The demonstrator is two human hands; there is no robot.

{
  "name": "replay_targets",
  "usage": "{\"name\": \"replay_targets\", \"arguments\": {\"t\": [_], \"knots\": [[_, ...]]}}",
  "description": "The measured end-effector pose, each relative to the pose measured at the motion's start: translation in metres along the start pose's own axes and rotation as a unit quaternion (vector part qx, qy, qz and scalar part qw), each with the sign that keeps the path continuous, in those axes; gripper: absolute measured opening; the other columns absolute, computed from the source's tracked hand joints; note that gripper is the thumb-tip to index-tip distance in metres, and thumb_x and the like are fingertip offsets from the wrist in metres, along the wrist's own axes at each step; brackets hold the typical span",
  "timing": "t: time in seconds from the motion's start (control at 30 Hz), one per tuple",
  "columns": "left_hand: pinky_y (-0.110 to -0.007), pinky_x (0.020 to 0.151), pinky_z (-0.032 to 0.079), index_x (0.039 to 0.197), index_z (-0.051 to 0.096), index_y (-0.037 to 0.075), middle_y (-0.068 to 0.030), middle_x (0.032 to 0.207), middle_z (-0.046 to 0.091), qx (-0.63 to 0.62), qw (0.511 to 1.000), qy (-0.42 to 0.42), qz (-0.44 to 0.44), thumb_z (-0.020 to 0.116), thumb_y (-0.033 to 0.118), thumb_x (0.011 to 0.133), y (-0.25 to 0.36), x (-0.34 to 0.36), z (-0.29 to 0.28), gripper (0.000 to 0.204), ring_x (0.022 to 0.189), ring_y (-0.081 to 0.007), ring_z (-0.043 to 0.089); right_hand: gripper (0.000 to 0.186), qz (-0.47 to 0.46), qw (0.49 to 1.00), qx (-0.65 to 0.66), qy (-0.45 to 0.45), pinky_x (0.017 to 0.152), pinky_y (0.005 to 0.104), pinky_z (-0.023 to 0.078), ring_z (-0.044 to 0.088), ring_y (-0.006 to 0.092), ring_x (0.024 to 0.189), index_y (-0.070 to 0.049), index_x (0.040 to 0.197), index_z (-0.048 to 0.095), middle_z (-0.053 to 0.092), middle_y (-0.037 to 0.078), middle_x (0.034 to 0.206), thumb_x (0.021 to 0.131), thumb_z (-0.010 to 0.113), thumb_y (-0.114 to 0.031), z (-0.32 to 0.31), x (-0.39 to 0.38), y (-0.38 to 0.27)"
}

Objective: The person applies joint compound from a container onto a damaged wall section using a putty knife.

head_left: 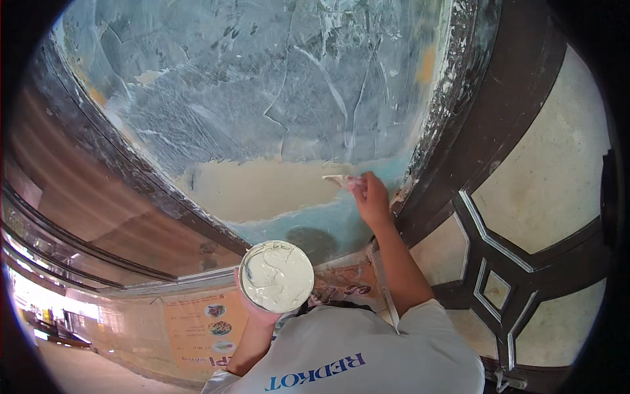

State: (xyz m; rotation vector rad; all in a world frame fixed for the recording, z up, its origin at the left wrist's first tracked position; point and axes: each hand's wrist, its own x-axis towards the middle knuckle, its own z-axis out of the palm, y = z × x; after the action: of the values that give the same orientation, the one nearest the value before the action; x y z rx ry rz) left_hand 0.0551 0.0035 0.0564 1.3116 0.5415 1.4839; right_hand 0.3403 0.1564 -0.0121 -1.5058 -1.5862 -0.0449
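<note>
My right hand is closed round a putty knife, its blade against the lower wall. Cream putty lies there in a broad band, over a pale blue surface. Close to my body, my left hand holds up a round tub of cream putty from its side and underneath. The putty in the tub has a swirled, uneven top. Above the band, the wall is grey-blue with trowel ridges and streaks. My left fingers are mostly hidden behind the tub.
A dark, paint-flecked frame borders the wall on the right and left. Dark panelling with pale insets stands at the right. A printed orange sheet is low on the left. Bright daylight shows at the far left.
</note>
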Motion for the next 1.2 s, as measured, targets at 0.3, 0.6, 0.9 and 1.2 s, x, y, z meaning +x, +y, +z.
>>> {"name": "replay_targets", "arguments": {"t": [0.3,0.6,0.9,1.2], "knots": [[-0.058,0.111,0.034,0.146,0.043,0.020,-0.0079,0.151,0.042,-0.197,0.963,0.091,-0.159,0.032,0.064,0.095,-0.017,-0.019,-0.025,0.068,0.137,-0.0349,0.041,0.031,-0.044,0.994,0.091,-0.037,0.063,0.0341,0.052,0.068,0.0243,0.073,0.000,0.103,0.055,0.069,0.013,0.086,0.095,0.063,-0.029,-0.005,0.006,-0.006],[-0.045,0.104,0.046,0.146,0.034,0.007,-0.0179,0.142,0.046,-0.230,0.968,0.078,-0.059,0.075,0.020,0.082,0.001,-0.004,0.003,0.077,0.128,-0.0279,0.050,0.021,-0.049,0.970,0.232,-0.059,0.072,0.0311,0.054,0.068,0.0175,0.086,-0.001,0.104,0.060,0.069,0.009,0.094,0.097,0.061,-0.021,-0.006,0.018,-0.012],[-0.049,0.106,0.044,0.145,0.039,0.011,-0.0136,0.144,0.046,-0.149,0.988,0.028,-0.004,0.048,0.040,0.099,-0.001,-0.005,-0.004,0.055,0.130,-0.0303,0.049,0.022,0.009,0.965,0.261,-0.021,0.066,0.0333,0.053,0.069,0.0223,0.081,-0.003,0.108,0.060,0.070,0.013,0.095,0.099,0.058,-0.023,-0.001,0.012,-0.026],[-0.047,0.100,0.050,0.146,0.032,0.009,-0.0163,0.142,0.046,-0.032,0.994,0.094,-0.040,0.064,0.024,0.092,-0.005,-0.011,-0.027,0.064,0.127,-0.0292,0.051,0.021,0.081,0.911,0.404,-0.012,0.068,0.0271,0.051,0.064,0.0110,0.077,-0.003,0.106,0.060,0.069,0.005,0.090,0.096,0.064,-0.021,0.018,0.012,-0.026]]}}
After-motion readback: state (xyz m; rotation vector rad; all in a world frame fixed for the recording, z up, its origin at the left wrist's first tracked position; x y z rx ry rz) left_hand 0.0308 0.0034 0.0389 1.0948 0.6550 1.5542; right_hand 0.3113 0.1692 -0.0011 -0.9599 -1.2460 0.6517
